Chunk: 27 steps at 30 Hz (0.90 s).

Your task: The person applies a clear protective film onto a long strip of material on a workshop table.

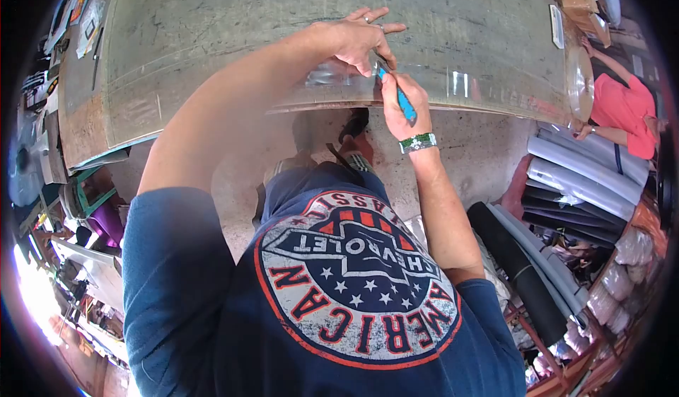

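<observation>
My right hand (407,100) is closed around a blue utility knife (405,104), held at a slant over the table's near edge. Its upper end points toward my left hand (359,42). That hand reaches across from the left with two fingers stretched out to the right. Its thumb and forefinger hang apart beside the knife's upper end. Under the hands, a clear, shiny strip of plastic (332,76) lies along the edge of the worn grey-green table (233,15).
At the right end of the table stands a person in a red shirt (622,110), near a cardboard box (581,1). Rolls of grey and black sheet material (576,177) are stacked below. A clear plastic bag (90,25) and a thin dark rod (97,59) lie at the left end.
</observation>
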Each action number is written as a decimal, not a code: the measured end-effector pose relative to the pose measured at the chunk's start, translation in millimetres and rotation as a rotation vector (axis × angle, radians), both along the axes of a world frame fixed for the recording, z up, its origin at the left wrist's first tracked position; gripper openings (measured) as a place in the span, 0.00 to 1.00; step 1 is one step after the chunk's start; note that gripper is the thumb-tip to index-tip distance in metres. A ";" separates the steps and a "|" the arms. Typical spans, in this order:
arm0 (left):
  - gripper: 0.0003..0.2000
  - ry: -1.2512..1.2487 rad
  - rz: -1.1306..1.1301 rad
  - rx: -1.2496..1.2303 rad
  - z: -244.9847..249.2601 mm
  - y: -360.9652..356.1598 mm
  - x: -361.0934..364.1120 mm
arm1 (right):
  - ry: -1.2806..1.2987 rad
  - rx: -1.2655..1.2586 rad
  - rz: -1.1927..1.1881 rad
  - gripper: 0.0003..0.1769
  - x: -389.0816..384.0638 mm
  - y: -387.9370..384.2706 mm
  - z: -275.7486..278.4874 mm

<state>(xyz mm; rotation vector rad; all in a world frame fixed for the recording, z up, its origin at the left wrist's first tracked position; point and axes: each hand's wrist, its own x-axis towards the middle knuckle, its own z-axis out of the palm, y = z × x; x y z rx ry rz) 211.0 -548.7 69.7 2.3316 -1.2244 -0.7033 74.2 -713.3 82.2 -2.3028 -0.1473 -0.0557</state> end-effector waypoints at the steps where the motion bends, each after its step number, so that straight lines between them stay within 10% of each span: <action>1: 0.33 0.004 0.007 0.018 2.7 -1.0 -0.7 | 0.046 -0.023 0.020 0.14 -4.6 -2.0 5.1; 5: 0.34 0.034 0.002 0.025 -4.8 1.9 3.9 | 0.346 -0.036 0.005 0.14 -48.7 -11.0 35.1; 9: 0.33 0.055 -0.019 0.030 1.1 0.1 3.0 | -0.267 -0.254 0.091 0.20 -43.0 -52.5 66.6; 11: 0.32 0.055 -0.027 0.036 5.7 -0.6 5.1 | -0.058 -0.120 -0.096 0.16 -30.6 -71.1 95.7; 20: 0.24 -0.153 0.102 -0.053 4.8 8.4 -10.9 | -0.309 -0.376 0.304 0.28 87.9 -105.8 21.3; 27: 0.23 -0.403 0.766 -0.160 8.8 15.5 -73.2 | -0.394 -0.275 0.515 0.18 104.4 -112.9 -36.8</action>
